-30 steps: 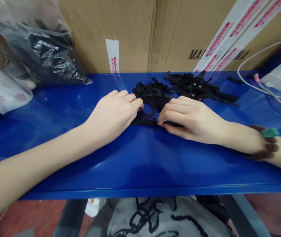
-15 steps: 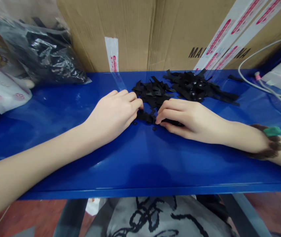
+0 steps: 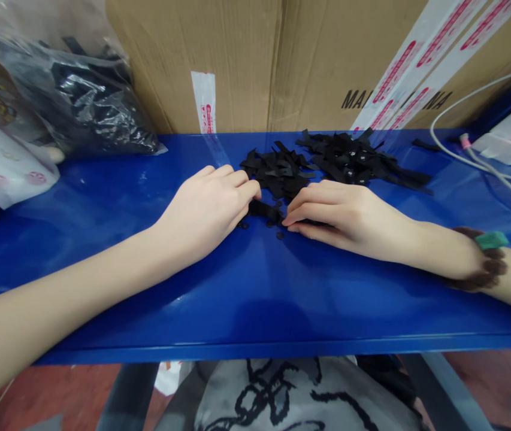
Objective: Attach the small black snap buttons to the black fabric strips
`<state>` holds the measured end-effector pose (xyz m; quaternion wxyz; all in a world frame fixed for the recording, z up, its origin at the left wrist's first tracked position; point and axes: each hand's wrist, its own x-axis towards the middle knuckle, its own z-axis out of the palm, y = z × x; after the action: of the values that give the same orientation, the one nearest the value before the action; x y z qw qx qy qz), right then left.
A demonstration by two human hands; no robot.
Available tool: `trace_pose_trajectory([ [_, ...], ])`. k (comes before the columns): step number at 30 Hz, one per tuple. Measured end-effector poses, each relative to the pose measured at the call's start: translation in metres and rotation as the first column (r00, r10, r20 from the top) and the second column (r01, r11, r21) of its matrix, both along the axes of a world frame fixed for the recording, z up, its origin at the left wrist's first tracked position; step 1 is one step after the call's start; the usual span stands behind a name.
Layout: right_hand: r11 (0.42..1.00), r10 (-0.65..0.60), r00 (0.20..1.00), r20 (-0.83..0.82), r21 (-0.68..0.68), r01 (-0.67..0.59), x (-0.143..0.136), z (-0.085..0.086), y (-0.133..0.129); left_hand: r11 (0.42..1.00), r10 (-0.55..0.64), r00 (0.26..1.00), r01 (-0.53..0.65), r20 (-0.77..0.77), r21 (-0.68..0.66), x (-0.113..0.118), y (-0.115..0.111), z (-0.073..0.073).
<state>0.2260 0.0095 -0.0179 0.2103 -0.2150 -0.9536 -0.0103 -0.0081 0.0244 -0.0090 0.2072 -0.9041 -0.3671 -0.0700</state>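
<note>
Shifted up the frame at its left end since a second ago, a narrow black fabric strip (image 3: pixel 265 209) now slants between the two hands near the centre of the frame; the left hand (image 3: pixel 212 206), left of centre, has its fingers curled down at the strip's upper end, fingertips hidden, so I cannot tell whether it grips; the right hand (image 3: pixel 349 218), right of centre, has thumb and fingers drawn close together at the lower end, its grip likewise impossible to tell; small round black discs (image 3: pixel 280 236) lie around the strip on the glossy blue surface (image 3: pixel 237 308); just above, a loose heap of short black fabric pieces (image 3: pixel 277 170) sits beside a second black heap with white-marked bits (image 3: pixel 340 157).
</note>
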Motion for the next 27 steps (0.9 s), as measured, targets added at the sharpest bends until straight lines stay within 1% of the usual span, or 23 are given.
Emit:
trace_pose_trajectory([
  [6, 0.999, -0.013, 0.999, -0.039, -0.037, 0.012, -0.0002, -0.0001, 0.0018, 1.000, -0.008, 1.000, 0.008, 0.014, 0.001, -0.0011, 0.0001, -0.0012],
  [11, 0.998, -0.040, 0.998, -0.040, -0.053, 0.038, -0.0029, -0.0006, 0.0030, 1.000, -0.018, 1.000, 0.018, 0.014, 0.015, -0.0015, 0.0005, -0.0019],
  [15, 0.997, -0.072, 0.996, -0.055, -0.005, 0.072, -0.0031, -0.0026, 0.0039, 1.000, -0.015, 1.000, 0.015, 0.007, 0.013, -0.0003, -0.0005, -0.0013],
  [21, 0.998, -0.051, 0.997, -0.053, 0.020, 0.053, -0.0019, -0.0044, 0.0053, 1.000, -0.008, 1.000, 0.008, 0.000, 0.021, 0.0010, -0.0017, -0.0012],
  [27, 0.998, -0.036, 0.998, -0.054, 0.040, 0.038, -0.0016, -0.0053, 0.0060, 0.999, -0.042, 0.998, 0.041, 0.040, 0.035, 0.0014, -0.0019, -0.0029],
])
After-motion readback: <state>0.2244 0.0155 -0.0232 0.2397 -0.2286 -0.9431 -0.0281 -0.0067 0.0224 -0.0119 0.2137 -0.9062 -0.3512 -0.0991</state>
